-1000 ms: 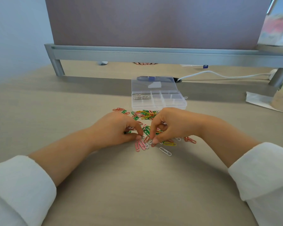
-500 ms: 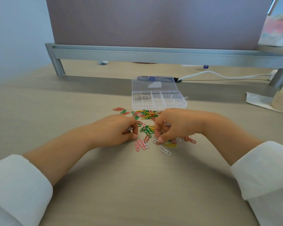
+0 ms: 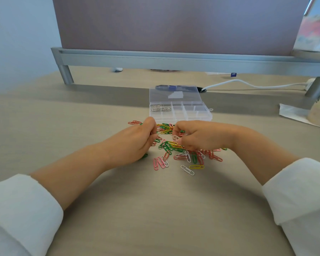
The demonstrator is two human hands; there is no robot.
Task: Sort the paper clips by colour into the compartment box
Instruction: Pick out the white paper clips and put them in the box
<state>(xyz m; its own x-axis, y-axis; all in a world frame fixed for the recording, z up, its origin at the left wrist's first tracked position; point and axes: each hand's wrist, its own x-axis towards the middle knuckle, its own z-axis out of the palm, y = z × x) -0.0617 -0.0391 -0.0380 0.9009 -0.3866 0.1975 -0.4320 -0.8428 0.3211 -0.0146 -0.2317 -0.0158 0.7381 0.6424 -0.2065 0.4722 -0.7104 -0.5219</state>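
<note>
**Two hands above the clips, the box just beyond**

Dozens of coloured wire paper clips [image 3: 171,145] in red, green, yellow, pink and white lay scattered on the beige desk [image 3: 155,209]. Touching the pile's far edge stood the clear plastic compartment box [image 3: 196,115], its lid thrown back on the far side and its long axis running left to right. Only its far-left compartment held anything, a cluster of silvery clips [image 3: 160,107].

The box lay straight ahead of both hands. The left hand [image 3: 137,143] was nearer that filled compartment, so I judged the next drop to be its reach. Its fingers were curled inward, and I could not tell what they held. The right hand [image 3: 198,135] was closed too, apparently pinching a pale paper clip [image 3: 175,137] at its fingertips.

Compared with half a second before, both hands had shifted from the pile's near side toward the box, the left one farthest. This left more of the pile's near side uncovered. Farther back stood a grey metal riser [image 3: 174,60], with a white cable [image 3: 248,85] trailing right.
</note>
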